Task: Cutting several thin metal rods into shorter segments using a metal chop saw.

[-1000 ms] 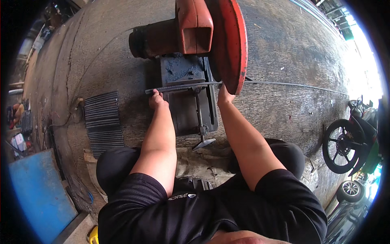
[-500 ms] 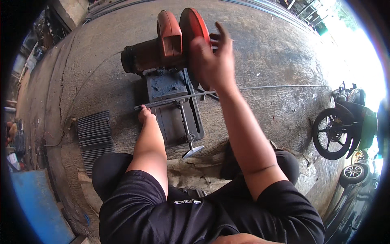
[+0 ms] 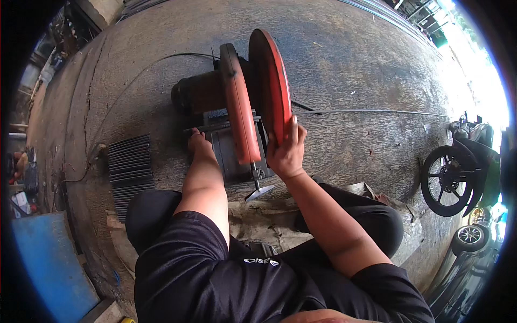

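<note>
In front of me stands a cut-off saw with its head lowered. Its orange handle [image 3: 242, 107] points toward me, beside a round red blade guard [image 3: 279, 86]. My right hand [image 3: 288, 151] grips the guard's near lower edge, thumb on one side and fingers on the other. My left hand [image 3: 198, 142] is closed at the left end of a thin metal rod [image 3: 371, 111], which crosses the saw base [image 3: 229, 161] and runs far to the right. The saw head hides the rod's middle and the clamp jaws. The vise's crank handle [image 3: 259, 192] sticks out toward me.
Cut rods [image 3: 129, 167] lie in a row at my left, beyond a blue panel [image 3: 51, 258]. A power cable [image 3: 134, 78] curves over the floor. At the right stand a motorcycle [image 3: 458, 167] and a car [image 3: 463, 274]. Long bars [image 3: 385, 19] lie at the far edge.
The saw head has swung down toward me. My right hand has come down and nearer, from blurred beside the raised guard to gripping its lower edge. My left hand stays at the rod's end.
</note>
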`<state>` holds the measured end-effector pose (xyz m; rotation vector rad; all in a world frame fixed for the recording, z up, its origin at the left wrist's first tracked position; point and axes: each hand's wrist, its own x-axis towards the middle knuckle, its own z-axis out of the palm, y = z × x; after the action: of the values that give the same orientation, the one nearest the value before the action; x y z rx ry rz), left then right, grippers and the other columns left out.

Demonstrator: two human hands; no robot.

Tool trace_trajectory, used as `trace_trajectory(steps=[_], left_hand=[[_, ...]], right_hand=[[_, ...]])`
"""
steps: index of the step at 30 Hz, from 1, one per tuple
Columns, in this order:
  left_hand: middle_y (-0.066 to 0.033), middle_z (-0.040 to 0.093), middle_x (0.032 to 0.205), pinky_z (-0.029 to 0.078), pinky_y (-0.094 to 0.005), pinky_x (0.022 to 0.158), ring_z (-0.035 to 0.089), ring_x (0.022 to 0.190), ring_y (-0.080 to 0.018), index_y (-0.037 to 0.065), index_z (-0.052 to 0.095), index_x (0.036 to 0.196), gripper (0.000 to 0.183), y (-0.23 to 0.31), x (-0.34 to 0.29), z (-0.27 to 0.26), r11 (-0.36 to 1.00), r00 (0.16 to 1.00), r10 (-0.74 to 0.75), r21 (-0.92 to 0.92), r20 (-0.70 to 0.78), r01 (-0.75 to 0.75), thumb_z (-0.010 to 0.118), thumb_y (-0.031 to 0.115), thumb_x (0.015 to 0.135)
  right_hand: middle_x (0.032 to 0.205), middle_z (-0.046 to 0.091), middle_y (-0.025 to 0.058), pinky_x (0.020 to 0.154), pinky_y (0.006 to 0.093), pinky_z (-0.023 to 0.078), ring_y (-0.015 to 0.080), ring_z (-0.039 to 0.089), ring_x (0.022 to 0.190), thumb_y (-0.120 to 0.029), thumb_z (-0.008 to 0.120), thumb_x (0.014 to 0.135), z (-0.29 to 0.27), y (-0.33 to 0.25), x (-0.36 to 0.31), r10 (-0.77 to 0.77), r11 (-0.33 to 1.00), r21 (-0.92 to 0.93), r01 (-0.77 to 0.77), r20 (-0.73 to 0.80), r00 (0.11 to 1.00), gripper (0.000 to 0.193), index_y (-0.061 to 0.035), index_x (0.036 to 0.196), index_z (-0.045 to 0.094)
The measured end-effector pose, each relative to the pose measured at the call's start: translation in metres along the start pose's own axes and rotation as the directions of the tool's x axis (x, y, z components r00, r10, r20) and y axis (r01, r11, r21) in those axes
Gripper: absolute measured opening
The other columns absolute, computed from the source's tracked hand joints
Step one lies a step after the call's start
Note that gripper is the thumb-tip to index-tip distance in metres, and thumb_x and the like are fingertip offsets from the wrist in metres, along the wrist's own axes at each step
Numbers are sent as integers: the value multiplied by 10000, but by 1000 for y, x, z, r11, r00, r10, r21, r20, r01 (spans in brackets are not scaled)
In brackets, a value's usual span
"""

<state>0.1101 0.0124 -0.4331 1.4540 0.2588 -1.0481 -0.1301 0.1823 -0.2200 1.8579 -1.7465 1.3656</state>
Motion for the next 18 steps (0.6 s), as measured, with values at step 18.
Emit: trace_trajectory(steps=[18], left_hand=[[-123, 610, 1147, 508, -380, 828, 617, 972, -253, 8, 571, 1201, 382, -13, 16, -21, 843, 976, 122, 499, 182, -199, 592, 203, 873]], right_hand=[[1258, 404, 297, 730, 508, 516, 463, 489, 1053, 43, 640, 685, 25, 36, -148, 49, 997, 45, -62, 257, 965, 1039, -84, 1412, -92]])
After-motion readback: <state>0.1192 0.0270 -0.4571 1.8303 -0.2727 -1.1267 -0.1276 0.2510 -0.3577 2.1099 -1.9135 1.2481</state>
